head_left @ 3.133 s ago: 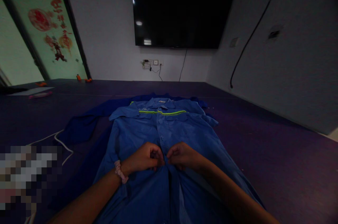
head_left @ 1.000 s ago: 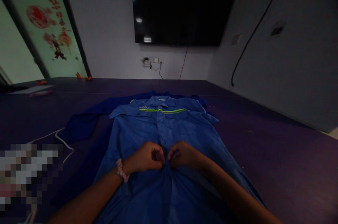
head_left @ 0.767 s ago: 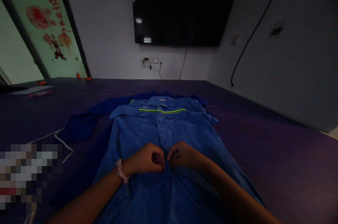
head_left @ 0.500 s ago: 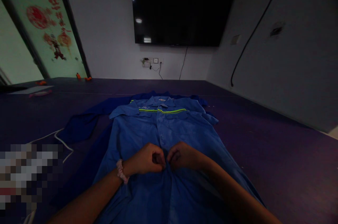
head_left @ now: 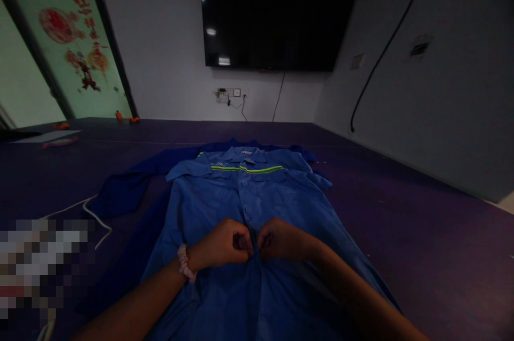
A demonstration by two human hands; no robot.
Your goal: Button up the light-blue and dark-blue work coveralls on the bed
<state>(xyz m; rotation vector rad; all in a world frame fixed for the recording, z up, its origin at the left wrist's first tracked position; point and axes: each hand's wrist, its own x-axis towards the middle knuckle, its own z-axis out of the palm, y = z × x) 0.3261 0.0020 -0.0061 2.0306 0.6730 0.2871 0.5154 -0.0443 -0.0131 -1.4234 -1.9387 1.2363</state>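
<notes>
A blue work shirt (head_left: 257, 196) with a yellow-green reflective stripe across the chest lies flat, collar away from me, on a dark purple surface (head_left: 401, 223). My left hand (head_left: 223, 243), a pink scrunchie on its wrist, is curled and pinches the left edge of the shirt's front opening. My right hand (head_left: 281, 239) is curled too and pinches the right edge. The two hands meet at the button line, around the shirt's middle. Below them the front edges lie close together.
A darker blue garment (head_left: 128, 186) lies under the shirt and spreads left. A white cord (head_left: 86, 210) curls on the surface at left. A large black screen (head_left: 277, 12) hangs on the far wall above sockets. A blurred patch covers the lower left.
Both hands have stayed pinched at the same spot on the button line with only small finger shifts. The gap in the shirt front below them has closed.
</notes>
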